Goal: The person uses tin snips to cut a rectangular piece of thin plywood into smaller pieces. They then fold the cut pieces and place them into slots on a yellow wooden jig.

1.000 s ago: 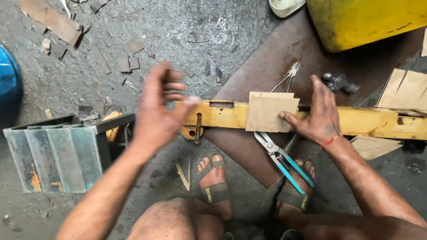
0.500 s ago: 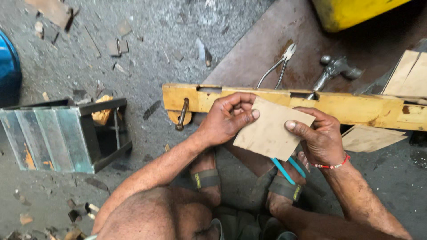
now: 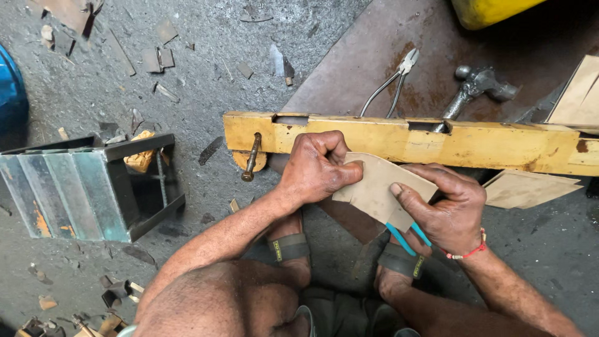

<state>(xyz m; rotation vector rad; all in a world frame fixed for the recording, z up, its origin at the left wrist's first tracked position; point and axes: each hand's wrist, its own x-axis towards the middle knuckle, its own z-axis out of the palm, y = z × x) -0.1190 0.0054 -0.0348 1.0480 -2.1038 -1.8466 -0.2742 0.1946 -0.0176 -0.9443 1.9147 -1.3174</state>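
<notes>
Both hands hold a tan sheet piece point(image 3: 379, 187) just in front of a long yellow metal beam point(image 3: 499, 145). My left hand point(image 3: 315, 168) is curled in a fist on the sheet's left edge. My right hand point(image 3: 444, 207) pinches its right side, thumb on top. Blue-handled snips point(image 3: 409, 237) lie under the sheet, mostly hidden. A rusty bolt point(image 3: 251, 157) hangs from the beam's left end.
Pliers point(image 3: 392, 81) and a hammer point(image 3: 469, 90) lie behind the beam on a rusty plate point(image 3: 349, 75). More tan sheets point(image 3: 530, 187) rest at the right. An open metal box point(image 3: 87, 187) stands at the left. My sandalled feet point(image 3: 290, 249) are below. Scraps litter the floor.
My left hand came down from the air onto the sheet. The sheet was lifted off the beam and is now held tilted by both hands, closer to me.
</notes>
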